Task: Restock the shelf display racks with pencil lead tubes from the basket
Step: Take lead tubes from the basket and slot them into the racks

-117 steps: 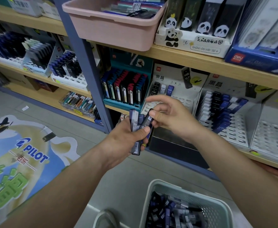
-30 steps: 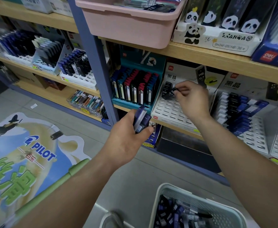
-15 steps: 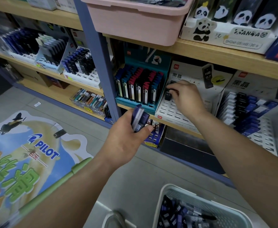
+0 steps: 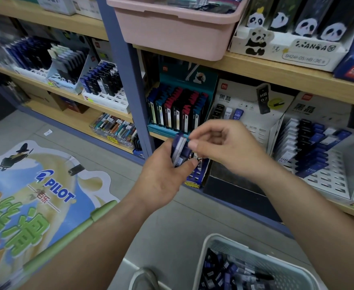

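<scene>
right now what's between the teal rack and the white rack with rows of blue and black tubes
Head view: a nearly empty white rack, three tubes in its top row, the right hand partly in front.

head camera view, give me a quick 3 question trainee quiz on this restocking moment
1. True or false: the left hand grips a bundle of blue pencil lead tubes.
2. Where is the pale slotted plastic basket? A on the top shelf; B low in view, nearest the camera; C inside the pink tub.
3. Fill in: the few tubes seen in the white slotted display rack stand in its ___ row.
Key: 1 true; 2 B; 3 top.
</scene>
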{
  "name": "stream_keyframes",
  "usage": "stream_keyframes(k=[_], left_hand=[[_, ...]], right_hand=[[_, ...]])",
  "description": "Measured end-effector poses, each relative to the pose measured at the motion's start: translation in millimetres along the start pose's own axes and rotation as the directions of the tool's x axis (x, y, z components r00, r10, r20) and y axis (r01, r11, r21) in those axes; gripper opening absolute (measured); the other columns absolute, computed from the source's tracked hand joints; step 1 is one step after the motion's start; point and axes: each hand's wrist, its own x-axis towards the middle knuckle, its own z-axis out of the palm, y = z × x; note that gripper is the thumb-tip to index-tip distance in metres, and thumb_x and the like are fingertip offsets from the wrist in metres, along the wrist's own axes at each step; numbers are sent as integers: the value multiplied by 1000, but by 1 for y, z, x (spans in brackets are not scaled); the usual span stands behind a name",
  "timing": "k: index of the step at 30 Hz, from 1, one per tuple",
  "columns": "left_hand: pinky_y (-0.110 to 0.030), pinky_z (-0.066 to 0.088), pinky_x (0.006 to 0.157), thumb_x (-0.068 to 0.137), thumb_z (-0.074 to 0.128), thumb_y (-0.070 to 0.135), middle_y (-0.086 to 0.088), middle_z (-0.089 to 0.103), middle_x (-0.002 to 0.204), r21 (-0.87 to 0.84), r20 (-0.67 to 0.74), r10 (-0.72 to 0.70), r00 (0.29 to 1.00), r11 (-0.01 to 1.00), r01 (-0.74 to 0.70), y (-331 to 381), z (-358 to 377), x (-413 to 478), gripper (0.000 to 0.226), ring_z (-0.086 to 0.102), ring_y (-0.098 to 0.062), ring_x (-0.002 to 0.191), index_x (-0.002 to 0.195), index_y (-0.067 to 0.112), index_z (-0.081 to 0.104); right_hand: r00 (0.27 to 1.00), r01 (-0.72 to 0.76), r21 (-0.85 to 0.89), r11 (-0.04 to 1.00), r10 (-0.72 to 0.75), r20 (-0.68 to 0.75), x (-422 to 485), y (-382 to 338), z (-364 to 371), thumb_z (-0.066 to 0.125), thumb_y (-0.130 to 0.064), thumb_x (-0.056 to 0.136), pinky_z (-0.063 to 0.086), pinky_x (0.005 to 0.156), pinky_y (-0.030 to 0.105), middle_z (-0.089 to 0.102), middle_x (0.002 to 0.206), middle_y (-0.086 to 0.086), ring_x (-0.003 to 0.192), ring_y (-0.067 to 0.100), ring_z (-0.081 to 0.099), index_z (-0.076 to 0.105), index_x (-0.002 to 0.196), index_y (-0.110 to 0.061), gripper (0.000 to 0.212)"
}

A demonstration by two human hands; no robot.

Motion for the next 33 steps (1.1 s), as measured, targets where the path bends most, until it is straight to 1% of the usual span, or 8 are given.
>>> stream_keyframes(k=[5, 11, 14, 16, 20, 25, 29, 33], left_hand=[[-18, 43, 47, 92, 70, 21, 13, 59, 68, -43, 20, -17, 1000, 999, 18, 6, 6, -2, 23, 56, -5, 59, 112, 25, 58], [-24, 49, 48, 93, 68, 26, 6, 63, 78, 21, 54, -21, 998, 1000, 20, 11, 10, -3, 21, 63, -14, 71, 109, 32, 55], [-26, 51, 47, 96, 65, 26, -4, 69, 85, 22, 22, -28, 999, 999, 27, 14, 9, -2, 14, 60, -12, 64, 107, 26, 56], [-24, 48, 45, 96, 64, 25, -10, 69, 87, -9, -6, -37, 999, 999, 37, 15, 9, -1, 11, 53, -10, 57, 104, 21, 56], [-18, 40, 47, 94, 66, 27, 3, 56, 67, -2, -28, -25, 999, 1000, 25, 13, 9, 1, 13, 46, -5, 50, 99, 18, 58], [-19, 35, 49, 95, 65, 27, 6, 55, 66, -37, 1, -33, 999, 999, 33, 11, 10, 2, 13, 43, -3, 45, 100, 17, 60], [-18, 34, 47, 95, 65, 25, -5, 63, 75, -57, -48, -4, 999, 998, 1, 13, 10, 3, 10, 43, -4, 46, 100, 18, 60], [-15, 33, 45, 95, 66, 22, 9, 55, 64, -42, -55, 11, 998, 999, -13, 15, 11, 7, 8, 44, -3, 43, 100, 18, 61]], right_hand=[[995, -91, 16, 996, 91, -32, -2, 3, -1, 84, -24, 77, 60, 80, 46, 73, 84, 1, 79, 22, 71, 70, 97, -23, 24], [993, -109, 81, 991, 112, -40, -6, 8, -13, 75, -9, 86, 60, 81, 36, 71, 86, 1, 82, 18, 70, 74, 102, -20, 20], [991, -78, 140, 987, 92, -98, -9, 13, -19, 65, -6, 93, 54, 76, 27, 67, 86, 1, 80, 13, 64, 75, 102, -22, 21], [988, -66, 177, 982, 90, -129, -11, 16, -23, 61, -3, 95, 55, 75, 28, 66, 89, 4, 79, 16, 65, 73, 100, -23, 24], [984, -41, 283, 958, 88, -156, -16, 20, -23, 56, 5, 96, 56, 73, 32, 67, 95, 7, 75, 19, 68, 70, 100, -18, 27], [987, -36, 416, 908, 99, -130, -19, 20, -27, 65, 1, 89, 56, 72, 31, 68, 90, 9, 74, 22, 68, 71, 96, -11, 15], [987, -91, 243, 966, 121, -109, -23, 20, -31, 71, -4, 86, 59, 63, 30, 68, 78, 2, 66, 21, 70, 66, 89, -11, 9], [990, -144, 147, 979, 142, 25, -31, 24, -29, 72, -1, 86, 60, 71, 34, 72, 84, 11, 73, 21, 71, 68, 105, -14, 23]])
